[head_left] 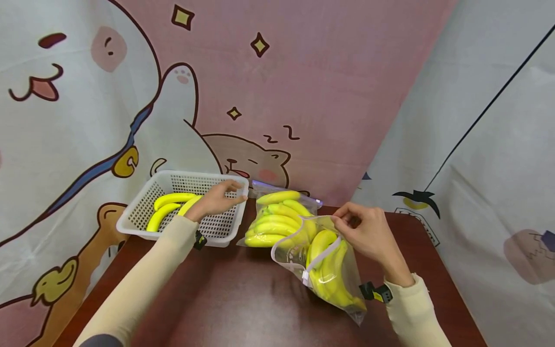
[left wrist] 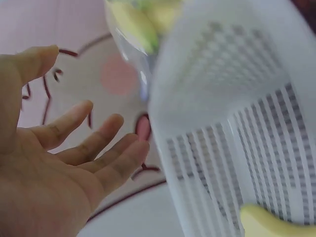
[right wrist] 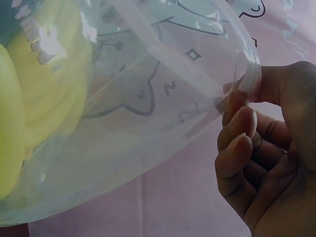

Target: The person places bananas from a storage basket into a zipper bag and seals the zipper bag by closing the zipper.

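My right hand (head_left: 368, 233) pinches the top edge of a clear zip bag (head_left: 354, 277) between thumb and fingertips. The bag leans over the table with its mouth spread wide and a white slider (head_left: 305, 276) on the zip. Several yellow bananas (head_left: 330, 274) lie inside it. Over the right part of a white basket (head_left: 123, 225) is my left hand (head_left: 217, 198), fingers relaxed and apart, with nothing in its grasp. In the left wrist view, the palm (left wrist: 44, 192) is beside the basket's rim (left wrist: 160, 106). Bananas (head_left: 161, 216) lie on the basket's floor, partly behind the left wrist.
Behind the held bag, a second clear zip bag (head_left: 318, 202) full of bananas (head_left: 273, 226) lies on the brown table (head_left: 225, 299), right of the basket. A printed cloth (head_left: 329, 96) hangs along the table's back edge, and another pale cloth (head_left: 490, 193) hangs at the right.
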{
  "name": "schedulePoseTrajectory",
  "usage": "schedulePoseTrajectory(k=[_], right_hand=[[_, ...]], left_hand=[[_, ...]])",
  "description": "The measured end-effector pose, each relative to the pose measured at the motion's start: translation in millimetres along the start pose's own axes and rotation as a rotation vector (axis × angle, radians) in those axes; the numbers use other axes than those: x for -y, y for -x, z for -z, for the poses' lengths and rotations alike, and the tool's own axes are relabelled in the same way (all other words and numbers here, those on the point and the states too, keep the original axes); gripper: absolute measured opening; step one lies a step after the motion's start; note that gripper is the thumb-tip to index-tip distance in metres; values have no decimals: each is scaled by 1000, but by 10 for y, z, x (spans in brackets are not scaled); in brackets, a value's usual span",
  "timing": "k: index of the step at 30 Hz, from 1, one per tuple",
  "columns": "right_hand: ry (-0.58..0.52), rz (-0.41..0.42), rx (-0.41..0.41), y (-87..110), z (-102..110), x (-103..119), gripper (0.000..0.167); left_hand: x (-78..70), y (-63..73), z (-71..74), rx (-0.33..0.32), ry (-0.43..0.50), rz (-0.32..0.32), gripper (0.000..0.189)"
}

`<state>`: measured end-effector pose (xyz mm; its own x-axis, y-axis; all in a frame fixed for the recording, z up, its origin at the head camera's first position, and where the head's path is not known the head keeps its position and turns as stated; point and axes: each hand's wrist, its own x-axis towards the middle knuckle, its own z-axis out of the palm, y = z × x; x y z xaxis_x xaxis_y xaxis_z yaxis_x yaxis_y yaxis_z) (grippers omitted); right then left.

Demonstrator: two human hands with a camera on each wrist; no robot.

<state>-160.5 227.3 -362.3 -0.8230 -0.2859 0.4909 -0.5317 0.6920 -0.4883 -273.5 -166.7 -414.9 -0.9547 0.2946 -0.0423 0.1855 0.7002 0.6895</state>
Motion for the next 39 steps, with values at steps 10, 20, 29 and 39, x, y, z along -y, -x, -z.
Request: schedulePoseTrajectory(k=[10,20,29,39], right_hand=[[-5,-17,10,10,19,-1,8],[-6,-22,12,26,25,-2,9],[-5,-9,10,27,40,-4,9],[-15,-14,25,14,27,-2,9]], left_hand=[[451,-124,204,40,-99,155,75],[839,-186,368,70,-199,336,78],[1078,-187,453,168,-308,539,81],[1308,-251,571,202,-323,603,75]])
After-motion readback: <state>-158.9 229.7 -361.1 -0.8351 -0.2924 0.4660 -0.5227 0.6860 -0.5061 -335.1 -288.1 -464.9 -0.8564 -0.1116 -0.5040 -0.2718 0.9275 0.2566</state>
